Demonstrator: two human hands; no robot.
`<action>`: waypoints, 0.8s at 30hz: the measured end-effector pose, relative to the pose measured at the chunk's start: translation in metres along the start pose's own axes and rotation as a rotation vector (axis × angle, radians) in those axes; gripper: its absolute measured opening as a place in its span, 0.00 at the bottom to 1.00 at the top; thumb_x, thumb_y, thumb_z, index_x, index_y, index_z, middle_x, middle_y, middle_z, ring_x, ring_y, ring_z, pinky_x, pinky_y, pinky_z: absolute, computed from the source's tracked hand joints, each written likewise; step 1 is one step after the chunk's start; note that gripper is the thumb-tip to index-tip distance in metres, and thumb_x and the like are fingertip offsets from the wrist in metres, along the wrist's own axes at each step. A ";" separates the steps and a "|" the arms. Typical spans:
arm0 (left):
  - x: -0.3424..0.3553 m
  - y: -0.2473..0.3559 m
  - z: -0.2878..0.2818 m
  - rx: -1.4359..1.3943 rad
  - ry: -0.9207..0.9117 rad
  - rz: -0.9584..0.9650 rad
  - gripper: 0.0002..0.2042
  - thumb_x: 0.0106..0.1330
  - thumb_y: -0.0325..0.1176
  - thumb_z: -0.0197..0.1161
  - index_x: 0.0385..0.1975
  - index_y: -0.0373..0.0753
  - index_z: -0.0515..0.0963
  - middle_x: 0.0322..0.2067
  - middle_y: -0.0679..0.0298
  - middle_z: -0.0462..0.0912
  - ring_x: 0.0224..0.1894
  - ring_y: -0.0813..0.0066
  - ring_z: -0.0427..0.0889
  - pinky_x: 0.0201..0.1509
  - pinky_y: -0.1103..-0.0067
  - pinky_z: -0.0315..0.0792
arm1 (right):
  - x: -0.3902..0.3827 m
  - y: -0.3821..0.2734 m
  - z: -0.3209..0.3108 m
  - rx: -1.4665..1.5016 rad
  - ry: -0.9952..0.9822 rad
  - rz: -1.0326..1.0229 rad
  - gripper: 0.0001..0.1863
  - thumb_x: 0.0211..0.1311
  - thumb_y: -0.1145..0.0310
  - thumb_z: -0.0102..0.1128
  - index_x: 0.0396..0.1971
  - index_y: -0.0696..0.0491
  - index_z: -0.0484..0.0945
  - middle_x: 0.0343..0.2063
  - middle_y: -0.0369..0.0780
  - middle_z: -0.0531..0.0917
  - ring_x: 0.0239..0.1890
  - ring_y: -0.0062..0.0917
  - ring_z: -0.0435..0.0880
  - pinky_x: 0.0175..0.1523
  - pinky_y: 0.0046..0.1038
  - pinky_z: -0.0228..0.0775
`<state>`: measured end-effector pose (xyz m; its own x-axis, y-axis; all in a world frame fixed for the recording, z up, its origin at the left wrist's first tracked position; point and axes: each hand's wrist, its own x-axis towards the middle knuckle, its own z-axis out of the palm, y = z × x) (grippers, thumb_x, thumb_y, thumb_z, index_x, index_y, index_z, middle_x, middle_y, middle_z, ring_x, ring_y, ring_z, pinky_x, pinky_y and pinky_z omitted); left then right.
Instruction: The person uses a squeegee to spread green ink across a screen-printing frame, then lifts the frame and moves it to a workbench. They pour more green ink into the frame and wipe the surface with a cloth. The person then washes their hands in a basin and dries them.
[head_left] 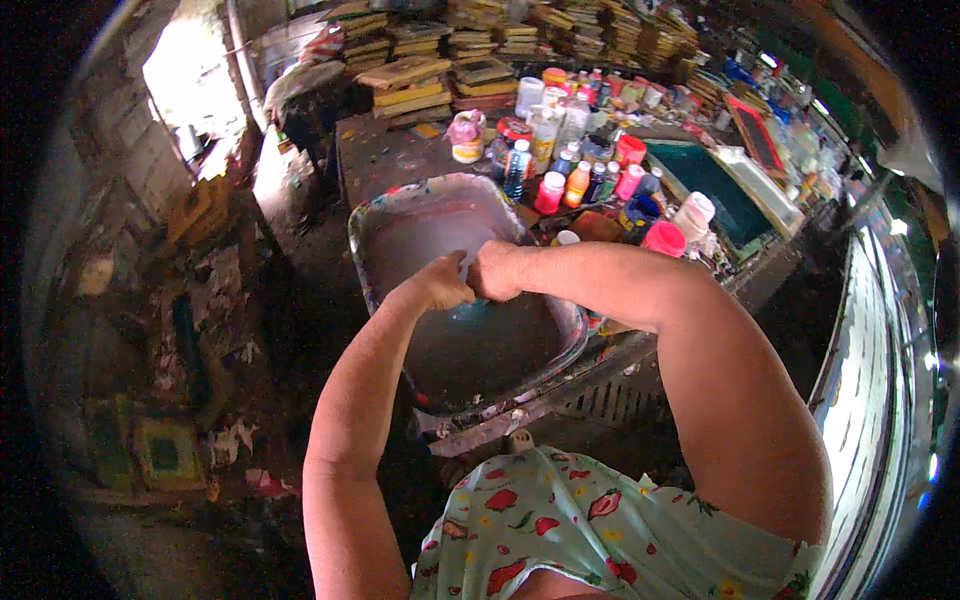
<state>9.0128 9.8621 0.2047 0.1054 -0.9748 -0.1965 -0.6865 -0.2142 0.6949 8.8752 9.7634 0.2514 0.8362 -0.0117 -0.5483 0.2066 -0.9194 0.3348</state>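
Both hands meet over a large paint-stained basin (578, 345) that holds murky grey water (480, 360). My left hand (441, 281) reaches in from the lower left with its fingers closed. Against it, my right hand (499, 268) is bent inward, its fingers curled and mostly hidden from sight. A small pale bit shows between the two hands, too small to name. Just below them, a bluish-white patch (468, 311) tints the water. Whatever the hands hold, if anything, cannot be made out.
Beyond the basin, a dark table (385, 150) carries paint bottles and jars, among them a pink jar (550, 192) and an orange bottle (577, 185). Stacked wooden frames (410, 90) line the back. A framed dark green screen (715, 190) lies at the right.
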 end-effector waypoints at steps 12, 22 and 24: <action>0.033 -0.051 -0.007 0.494 0.012 -0.043 0.17 0.65 0.27 0.69 0.54 0.36 0.90 0.54 0.47 0.92 0.56 0.44 0.92 0.57 0.56 0.85 | 0.036 -0.040 0.038 0.644 0.298 0.532 0.15 0.67 0.70 0.63 0.50 0.55 0.89 0.49 0.51 0.93 0.54 0.47 0.93 0.53 0.50 0.88; 0.014 -0.065 0.040 0.473 0.061 0.033 0.30 0.65 0.35 0.68 0.70 0.39 0.77 0.63 0.45 0.86 0.66 0.44 0.85 0.70 0.53 0.79 | 0.064 -0.055 0.074 0.911 0.173 0.653 0.17 0.72 0.65 0.62 0.58 0.47 0.87 0.58 0.48 0.90 0.59 0.48 0.90 0.62 0.49 0.83; 0.009 -0.038 0.040 0.285 -0.018 0.071 0.29 0.63 0.35 0.69 0.67 0.37 0.78 0.63 0.43 0.85 0.67 0.44 0.84 0.71 0.55 0.78 | 0.067 -0.048 0.109 0.919 0.216 0.725 0.16 0.72 0.63 0.62 0.54 0.50 0.88 0.57 0.50 0.90 0.60 0.49 0.90 0.62 0.51 0.83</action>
<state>9.0111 9.8636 0.1490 0.0391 -0.9850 -0.1681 -0.8665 -0.1172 0.4852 8.8660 9.7643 0.1148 0.6940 -0.6599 -0.2880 -0.7181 -0.6637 -0.2096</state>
